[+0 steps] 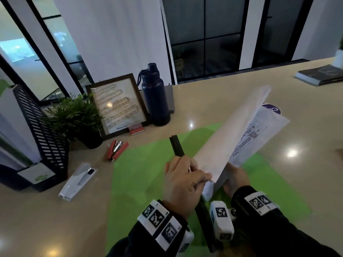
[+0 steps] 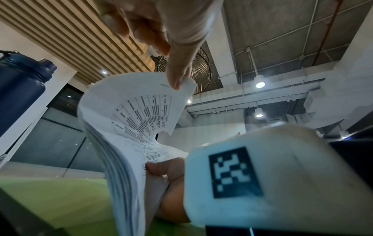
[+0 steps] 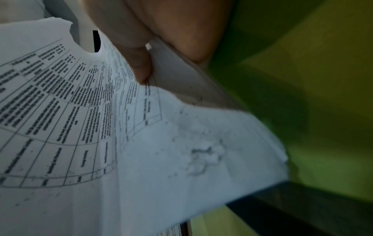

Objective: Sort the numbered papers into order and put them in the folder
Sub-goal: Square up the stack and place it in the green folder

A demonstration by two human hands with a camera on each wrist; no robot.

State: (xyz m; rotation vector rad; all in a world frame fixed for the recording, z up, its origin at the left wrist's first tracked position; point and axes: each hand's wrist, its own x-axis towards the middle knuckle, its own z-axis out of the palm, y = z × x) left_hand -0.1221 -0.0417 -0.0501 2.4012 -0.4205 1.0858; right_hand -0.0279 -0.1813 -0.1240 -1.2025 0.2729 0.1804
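A stack of white papers is held tilted above the open green folder, which lies flat on the table with a black spine bar. My left hand pinches the stack's near corner. In the left wrist view its fingertip lifts the corner of a printed sheet. My right hand grips the stack from below on the right, its fingers mostly hidden by the paper. In the right wrist view its fingers pinch a sheet with a printed table over the folder.
At the back left stand a dark blue bottle, a framed picture, a small plant and a black mesh file holder. A red stapler and a clear packet lie left of the folder. A book lies far right.
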